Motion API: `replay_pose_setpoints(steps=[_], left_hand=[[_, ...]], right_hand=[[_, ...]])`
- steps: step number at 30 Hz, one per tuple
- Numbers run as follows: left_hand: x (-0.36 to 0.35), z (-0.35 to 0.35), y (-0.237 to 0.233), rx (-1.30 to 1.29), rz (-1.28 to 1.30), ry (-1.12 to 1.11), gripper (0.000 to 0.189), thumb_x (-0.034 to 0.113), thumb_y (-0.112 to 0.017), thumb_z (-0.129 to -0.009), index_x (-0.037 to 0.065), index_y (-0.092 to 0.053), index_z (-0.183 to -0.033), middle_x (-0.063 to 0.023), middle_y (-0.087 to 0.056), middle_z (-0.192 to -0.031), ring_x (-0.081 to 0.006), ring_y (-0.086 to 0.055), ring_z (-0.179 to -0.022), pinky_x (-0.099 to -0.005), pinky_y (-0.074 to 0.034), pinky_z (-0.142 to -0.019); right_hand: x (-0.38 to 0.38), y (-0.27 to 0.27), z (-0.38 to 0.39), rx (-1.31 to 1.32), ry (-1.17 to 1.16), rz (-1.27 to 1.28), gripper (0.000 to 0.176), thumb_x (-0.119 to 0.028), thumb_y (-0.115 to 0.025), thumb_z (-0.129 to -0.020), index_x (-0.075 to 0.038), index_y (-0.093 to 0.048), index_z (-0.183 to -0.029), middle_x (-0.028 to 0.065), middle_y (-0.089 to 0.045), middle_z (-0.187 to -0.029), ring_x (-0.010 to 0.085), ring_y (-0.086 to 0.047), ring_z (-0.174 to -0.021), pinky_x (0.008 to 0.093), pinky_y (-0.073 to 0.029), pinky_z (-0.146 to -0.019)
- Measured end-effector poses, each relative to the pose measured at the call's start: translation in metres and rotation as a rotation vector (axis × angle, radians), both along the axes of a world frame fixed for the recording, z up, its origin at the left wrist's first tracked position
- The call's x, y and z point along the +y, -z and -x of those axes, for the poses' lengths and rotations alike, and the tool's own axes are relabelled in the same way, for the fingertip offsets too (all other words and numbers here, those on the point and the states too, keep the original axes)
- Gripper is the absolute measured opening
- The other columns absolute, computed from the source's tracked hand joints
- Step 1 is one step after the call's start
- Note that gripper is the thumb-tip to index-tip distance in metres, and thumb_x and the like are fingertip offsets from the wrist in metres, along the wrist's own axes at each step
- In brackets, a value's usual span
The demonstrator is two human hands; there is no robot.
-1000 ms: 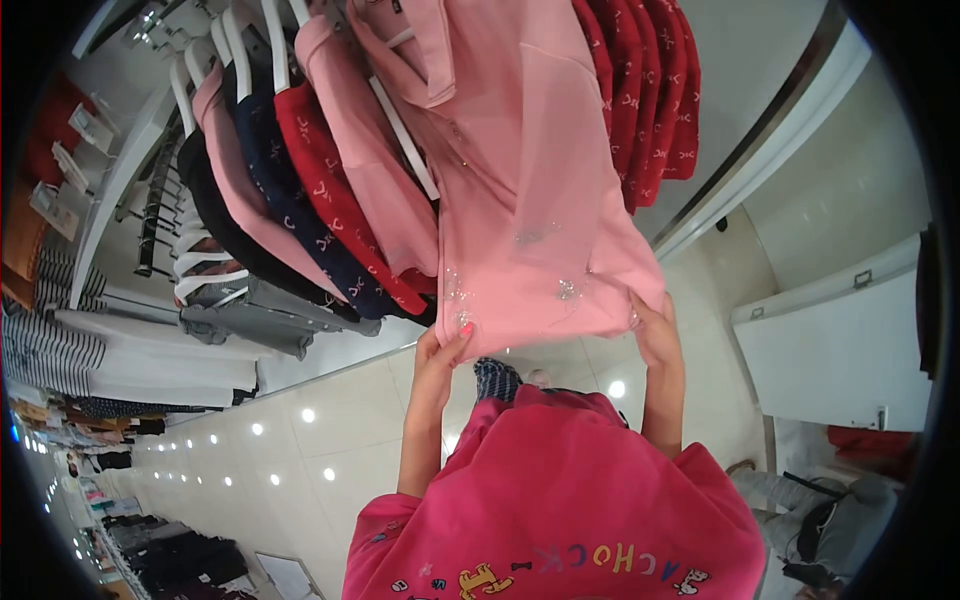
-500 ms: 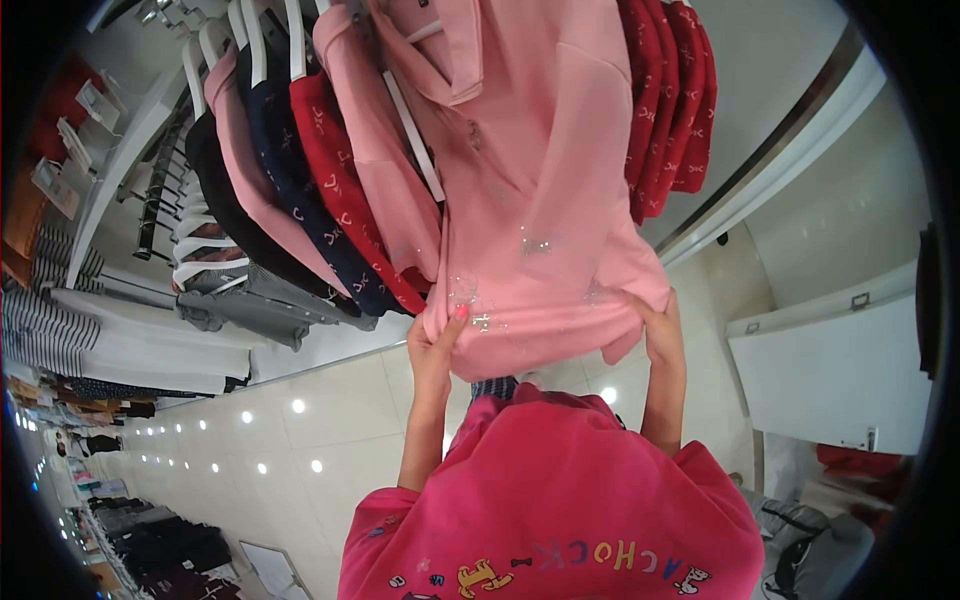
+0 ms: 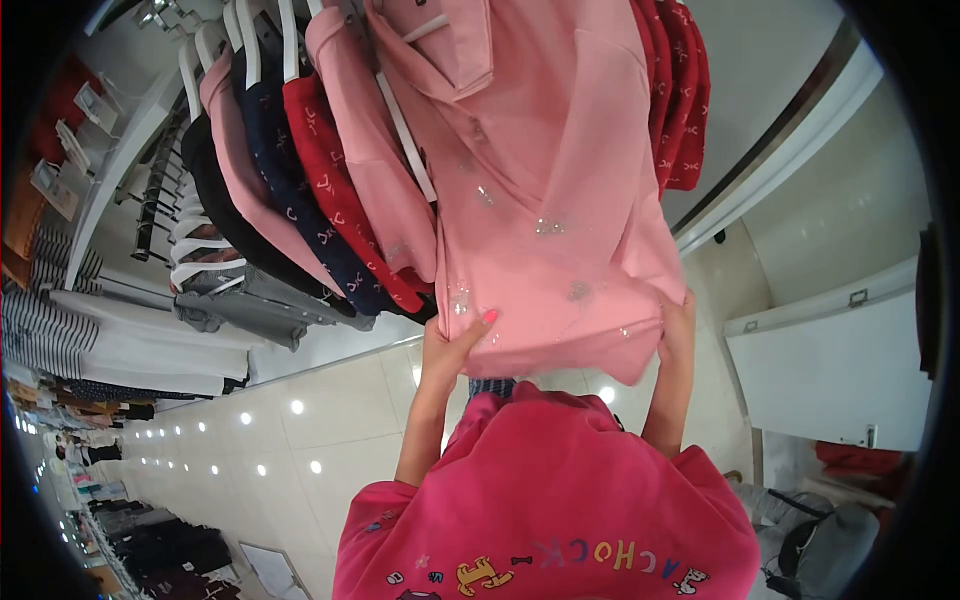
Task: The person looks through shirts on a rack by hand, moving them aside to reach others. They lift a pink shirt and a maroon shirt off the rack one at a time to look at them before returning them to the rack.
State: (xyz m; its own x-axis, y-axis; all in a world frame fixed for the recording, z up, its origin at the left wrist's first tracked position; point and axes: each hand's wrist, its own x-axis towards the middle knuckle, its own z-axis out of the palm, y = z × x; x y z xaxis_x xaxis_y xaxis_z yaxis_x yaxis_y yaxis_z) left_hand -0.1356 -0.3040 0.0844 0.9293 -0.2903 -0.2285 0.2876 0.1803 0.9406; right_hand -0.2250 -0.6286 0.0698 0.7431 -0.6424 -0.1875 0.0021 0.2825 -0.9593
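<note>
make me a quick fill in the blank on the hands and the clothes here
1. The left hand and right hand grip the hem of the hanging top, whose colour is ____.
2. It hangs on a hanger coloured ____.
3. Beside the navy top hangs a patterned top coloured ____.
Missing words: pink; white; red.

Pink collared top [image 3: 545, 200] hanging, hem gripped.

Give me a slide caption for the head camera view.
Left hand and right hand grip the hem of a pink top hanging among other garments.
</note>
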Motion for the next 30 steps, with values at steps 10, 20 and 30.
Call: replay_pose_setpoints(steps=[10, 20, 30], left_hand=[[-0.002, 0.007, 0.005, -0.008, -0.019, -0.003, 0.025, 0.009, -0.078, -0.09, -0.003, -0.073, -0.111, -0.0052, -0.074, -0.101, -0.0079, -0.067, -0.087, -0.0254, -0.054, -0.079], [0.013, 0.009, 0.014, -0.009, -0.083, -0.04, 0.026, 0.012, -0.078, -0.09, -0.003, -0.072, -0.111, -0.0057, -0.074, -0.101, -0.0083, -0.067, -0.087, -0.0257, -0.053, -0.079], [0.019, -0.005, 0.068, -0.123, -0.194, -0.063, 0.031, 0.023, -0.079, -0.092, -0.004, -0.073, -0.106, -0.0042, -0.074, -0.093, -0.0078, -0.065, -0.084, -0.0259, -0.052, -0.075]], right_hand=[[-0.03, -0.002, 0.016, -0.063, 0.077, 0.08, 0.02, -0.006, -0.062, -0.095, 0.003, -0.071, -0.11, 0.0048, -0.072, -0.101, 0.0104, -0.064, -0.089, 0.0251, -0.048, -0.079], [-0.017, -0.008, 0.014, -0.075, 0.104, 0.04, 0.018, -0.009, -0.066, -0.094, 0.003, -0.073, -0.106, 0.0044, -0.072, -0.099, 0.0097, -0.064, -0.089, 0.0261, -0.048, -0.08], [-0.018, -0.002, 0.013, -0.089, 0.134, 0.057, 0.016, -0.005, -0.067, -0.092, 0.003, -0.073, -0.105, 0.0039, -0.073, -0.098, 0.0095, -0.064, -0.086, 0.0246, -0.048, -0.077]])
